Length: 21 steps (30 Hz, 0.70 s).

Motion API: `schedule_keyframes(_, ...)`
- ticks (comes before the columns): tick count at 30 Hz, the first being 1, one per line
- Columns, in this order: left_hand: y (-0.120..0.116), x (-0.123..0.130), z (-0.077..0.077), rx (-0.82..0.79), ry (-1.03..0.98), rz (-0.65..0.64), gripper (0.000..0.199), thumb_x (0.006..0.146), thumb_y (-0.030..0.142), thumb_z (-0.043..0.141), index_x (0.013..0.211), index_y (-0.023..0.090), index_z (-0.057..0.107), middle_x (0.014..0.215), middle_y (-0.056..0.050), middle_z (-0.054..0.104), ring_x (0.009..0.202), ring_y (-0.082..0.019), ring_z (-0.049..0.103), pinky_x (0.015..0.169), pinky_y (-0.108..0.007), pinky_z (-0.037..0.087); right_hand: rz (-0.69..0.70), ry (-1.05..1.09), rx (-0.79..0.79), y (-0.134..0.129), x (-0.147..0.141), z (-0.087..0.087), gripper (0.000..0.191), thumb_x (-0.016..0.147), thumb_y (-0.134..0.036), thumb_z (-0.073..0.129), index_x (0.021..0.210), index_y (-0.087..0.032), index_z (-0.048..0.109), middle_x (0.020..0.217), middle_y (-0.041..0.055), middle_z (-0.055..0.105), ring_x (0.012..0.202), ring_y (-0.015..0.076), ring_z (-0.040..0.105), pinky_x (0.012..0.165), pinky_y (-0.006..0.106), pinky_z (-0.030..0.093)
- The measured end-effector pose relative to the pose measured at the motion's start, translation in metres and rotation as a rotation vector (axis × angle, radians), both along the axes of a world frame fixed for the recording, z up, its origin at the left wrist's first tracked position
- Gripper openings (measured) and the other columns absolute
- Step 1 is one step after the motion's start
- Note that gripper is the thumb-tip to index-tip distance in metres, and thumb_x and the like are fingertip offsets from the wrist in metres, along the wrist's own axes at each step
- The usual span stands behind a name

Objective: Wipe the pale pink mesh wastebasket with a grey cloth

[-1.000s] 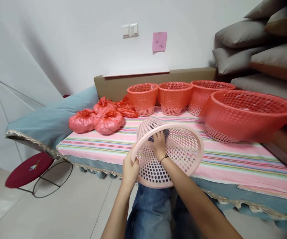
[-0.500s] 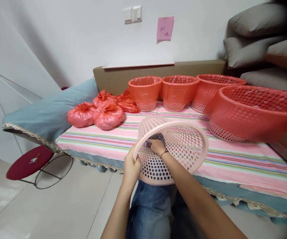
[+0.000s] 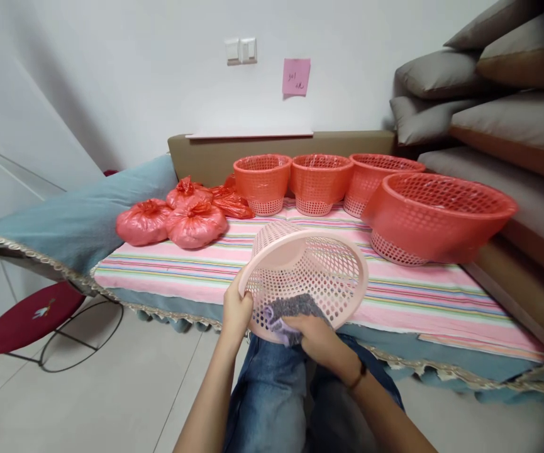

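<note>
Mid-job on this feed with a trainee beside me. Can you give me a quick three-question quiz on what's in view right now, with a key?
1. Multiple choice: what does the right hand hold?
A) a tied red bag
B) a grey cloth with purple edging
C) a light switch

2. True or false: the left hand grips the rim of the pale pink basket.

3. Fill in the blank: ____ baskets wrapped in red plastic stand on the striped cover.

Key:
1. B
2. True
3. Four
</note>
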<state>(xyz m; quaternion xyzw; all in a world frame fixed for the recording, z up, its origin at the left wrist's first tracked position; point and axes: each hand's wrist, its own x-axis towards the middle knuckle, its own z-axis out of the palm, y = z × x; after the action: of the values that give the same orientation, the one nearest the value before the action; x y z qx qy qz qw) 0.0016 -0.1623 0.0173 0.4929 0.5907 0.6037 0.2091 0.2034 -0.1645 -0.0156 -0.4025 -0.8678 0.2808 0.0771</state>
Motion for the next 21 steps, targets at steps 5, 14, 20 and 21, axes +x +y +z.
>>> schedule_keyframes(5,-0.007,0.0,0.003,-0.037,0.041,0.048,0.057,0.063,0.003,0.05,0.113,0.02,0.071,0.109,-0.005,0.075,0.111,-0.025,0.067,0.107,-0.039,0.047,-0.035,-0.056,-0.058,-0.047,0.015,-0.005,0.087,0.064,0.002,0.041,0.139,-0.038,0.059,0.153,-0.0053,0.049,0.146,0.0347,0.036,0.121,0.064,0.019)
schedule_keyframes(14,-0.021,0.036,-0.068,-0.063,-0.464,0.076,0.049,0.073,0.022,0.063,0.121,0.014,0.064,0.128,-0.016,0.068,0.12,-0.027,0.064,0.107,-0.041,0.047,-0.035,-0.059,0.045,-0.051,0.011,-0.024,0.091,0.065,0.005,0.038,0.143,-0.039,0.054,0.157,-0.0074,0.043,0.15,0.0313,0.029,0.121,0.062,0.02)
schedule_keyframes(20,-0.007,0.015,-0.044,-0.114,-0.424,0.085,0.043,0.065,0.014,0.062,0.107,0.015,0.073,0.114,-0.012,0.075,0.113,-0.027,0.067,0.105,-0.04,0.047,-0.147,-0.184,0.237,-0.049,0.038,-0.032,0.06,0.087,-0.002,0.044,0.126,-0.04,0.069,0.15,-0.0047,0.053,0.148,0.0358,0.031,0.119,0.069,0.015)
schedule_keyframes(21,-0.006,0.008,-0.033,-0.152,-0.344,0.089,0.04,0.064,0.013,0.06,0.102,0.014,0.074,0.107,-0.011,0.077,0.109,-0.028,0.069,0.103,-0.042,0.049,-0.171,-0.196,0.262,-0.046,0.046,-0.03,0.054,0.089,-0.004,0.046,0.122,-0.038,0.072,0.148,-0.0037,0.055,0.148,0.036,0.031,0.119,0.069,0.014)
